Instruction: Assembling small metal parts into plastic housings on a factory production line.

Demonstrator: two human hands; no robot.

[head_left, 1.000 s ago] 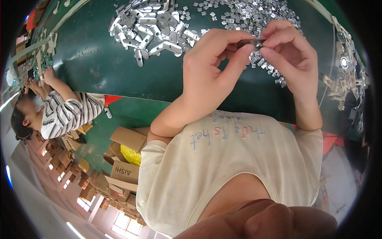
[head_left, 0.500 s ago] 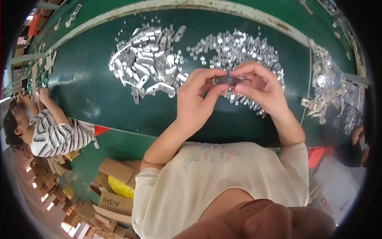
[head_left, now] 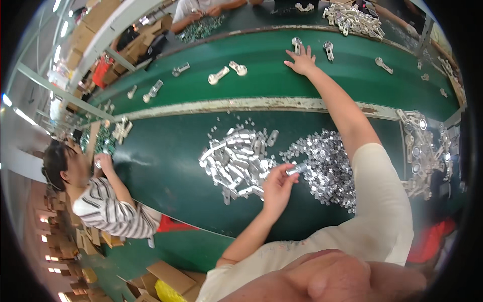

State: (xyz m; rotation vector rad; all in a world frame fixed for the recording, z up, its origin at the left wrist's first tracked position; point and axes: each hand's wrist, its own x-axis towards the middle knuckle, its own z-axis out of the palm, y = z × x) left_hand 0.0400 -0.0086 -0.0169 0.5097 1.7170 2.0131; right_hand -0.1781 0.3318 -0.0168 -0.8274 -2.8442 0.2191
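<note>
1. Green table (head_left: 161,176) spreads before you; its near edge slants off at your left, and a broad stretch of surface runs between the plate pile (head_left: 234,163) and a co-worker's forearm (head_left: 118,186).
2. Beyond it, a brighter green belt (head_left: 186,93) carries pale parts set well apart, leaving wide lanes between them.
3. Worn and chipped, the rail (head_left: 236,105) divides table from belt; your right arm reaches over it.
4. Your small-piece pile (head_left: 327,166) glitters on the right, near the plate pile, with a narrow strip of table between the two.
5. Your right hand (head_left: 303,63) is over the belt, fingers spread around one part; you aren't clenching it. Your left hand (head_left: 278,187) pinches a metal plate between thumb and fingers, above the strip between the piles.
6. That part at your right fingertips, the handled piece (head_left: 297,46), looks pale with a greyish, rounded far end.
7. Held at the left edge of the small pieces, the metal plate (head_left: 293,171) is silvery, shiny and elongated; blur hides its finer shape.
</note>
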